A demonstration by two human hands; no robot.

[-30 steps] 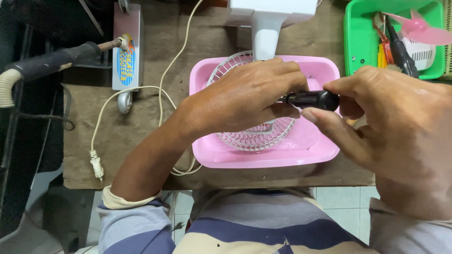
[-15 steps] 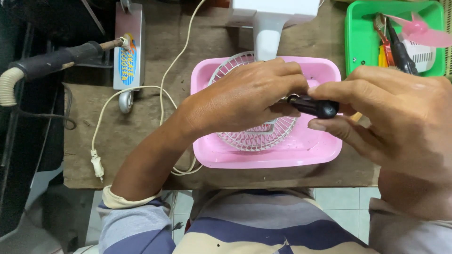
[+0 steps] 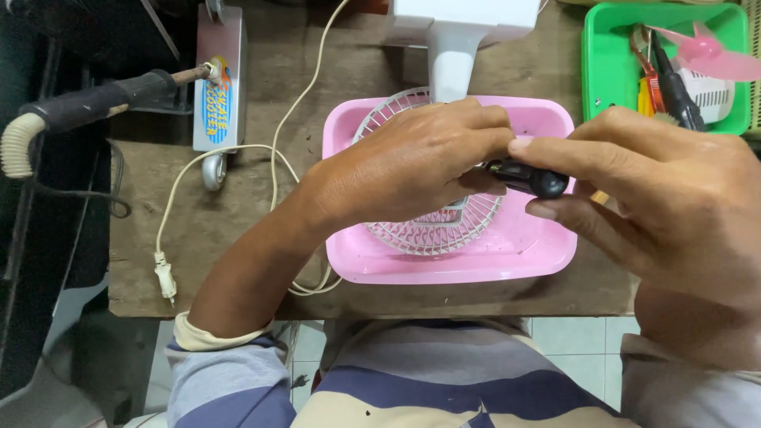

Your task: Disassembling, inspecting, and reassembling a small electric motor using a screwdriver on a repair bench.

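- Gripping a black tool handle (image 3: 527,176), both hands meet above a pink tray (image 3: 547,246); the handle is short, dark and glossy, lying roughly level between them.
- Under the hands, a white wire fan grille (image 3: 444,230) lies inside the tray, partly hidden by the left hand (image 3: 412,162).
- Beyond the knuckles stands a white fan base (image 3: 460,32); up past the right hand (image 3: 658,198) sits a green basket (image 3: 590,71) with a pink fan blade (image 3: 713,59).
- Left of the left forearm, bare wooden tabletop (image 3: 238,238) lies open, crossed by a white power cord (image 3: 182,182).
- Left hand curls palm-down, fingers closed over the handle's near end.
- Right hand pinches the handle's rounded end between thumb and fingers.
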